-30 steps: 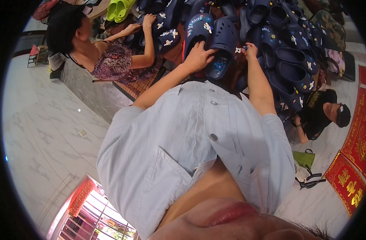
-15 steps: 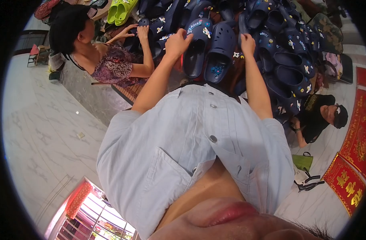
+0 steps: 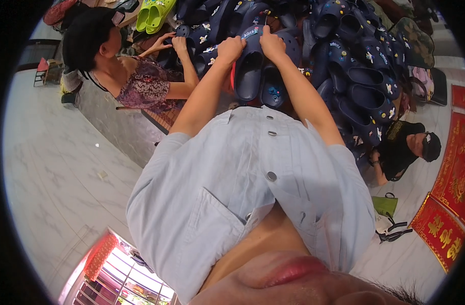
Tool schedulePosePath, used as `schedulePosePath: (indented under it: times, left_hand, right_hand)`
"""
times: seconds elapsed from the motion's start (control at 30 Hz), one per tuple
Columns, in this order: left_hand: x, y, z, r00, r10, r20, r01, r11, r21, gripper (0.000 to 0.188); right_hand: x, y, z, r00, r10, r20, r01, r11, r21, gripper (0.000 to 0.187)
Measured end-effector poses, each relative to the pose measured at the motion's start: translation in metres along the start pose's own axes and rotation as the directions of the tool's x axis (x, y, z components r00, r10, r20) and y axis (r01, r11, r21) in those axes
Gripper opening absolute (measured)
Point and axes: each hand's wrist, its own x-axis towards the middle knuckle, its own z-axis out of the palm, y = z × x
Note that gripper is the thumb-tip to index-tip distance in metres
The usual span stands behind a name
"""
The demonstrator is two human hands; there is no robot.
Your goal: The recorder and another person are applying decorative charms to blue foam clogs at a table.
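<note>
The clog (image 3: 249,76) is lying at the near edge of the pile (image 3: 367,96). Left hand (image 3: 232,49) and right hand (image 3: 273,45) are flanking its toe, fingers curled; gap and hold I am not confirming. I am rating it light, springy foam, best taken by its sides.

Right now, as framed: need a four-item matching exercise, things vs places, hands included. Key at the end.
1. left hand
2. right hand
3. lime-green clogs
4. blue decorations

A. at the right side of the charm-topped navy clog
B. at the picture's top edge, left of both hands
C. in the foot opening of the neighbouring clog
D. at the charm-topped clog's left side

Pairs: 1-D, 2-A, 3-B, 4-C
</note>
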Motion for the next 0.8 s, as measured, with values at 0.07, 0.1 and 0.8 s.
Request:
schedulePosePath:
  times: [0.07, 0.1, 0.8]
  left_hand:
    - [0.001, -0.001, 0.006, 0.990, 0.092, -0.109, -0.082, 0.992, 0.093, 0.038]
    - [0.001, -0.002, 0.009, 0.990, 0.089, -0.109, -0.079, 0.993, 0.090, 0.038]
    - [0.012, 0.009, -0.019, 0.948, -0.220, 0.230, 0.232, 0.972, -0.027, 0.062]
  right_hand:
    - [0.003, 0.007, 0.004, 0.999, -0.048, -0.002, 0.048, 0.998, 0.050, 0.026]
    - [0.004, 0.011, 0.006, 0.999, -0.049, 0.000, 0.049, 0.998, 0.047, 0.026]
    - [0.000, 0.017, 0.014, 0.983, -0.169, -0.078, 0.173, 0.984, 0.051, 0.029]
